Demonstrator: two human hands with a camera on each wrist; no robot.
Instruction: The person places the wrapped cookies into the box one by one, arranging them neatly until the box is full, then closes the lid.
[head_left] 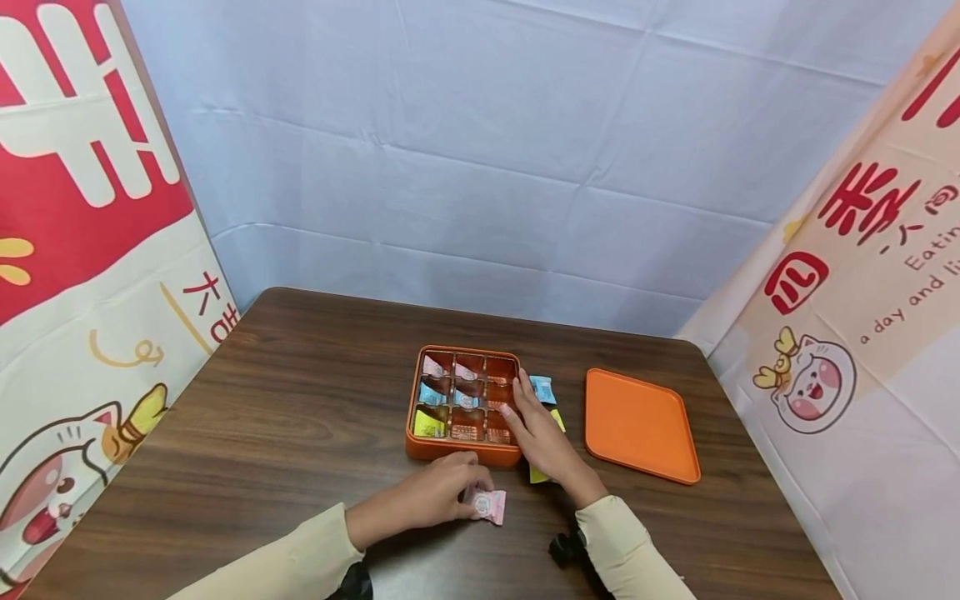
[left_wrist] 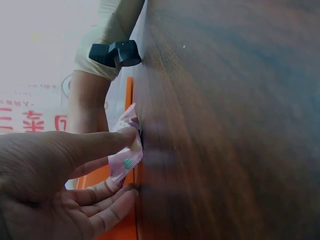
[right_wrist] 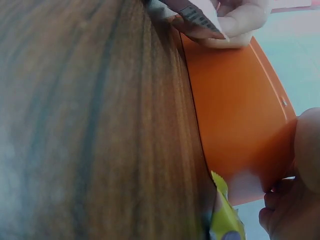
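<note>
An orange box (head_left: 450,451) with nine compartments sits mid-table, several of them holding wrapped candies in pink, blue and yellow. Just in front of it, my left hand (head_left: 471,493) pinches a pink wrapped candy (head_left: 487,504) between thumb and fingers (left_wrist: 107,142), low over the table; the wrapper (left_wrist: 124,161) shows close up in the left wrist view. My right hand (head_left: 517,414) lies with straight fingers over the box's right edge, against its orange wall (right_wrist: 235,115). A blue candy (head_left: 542,388) and a yellow one (head_left: 537,475) lie beside and under that hand.
The box's flat orange lid (head_left: 640,425) lies to the right on the dark wooden table (head_left: 285,417). Printed cloth panels stand at both sides and a pale sheet behind. A yellow wrapper (right_wrist: 225,217) sticks out by the box's corner.
</note>
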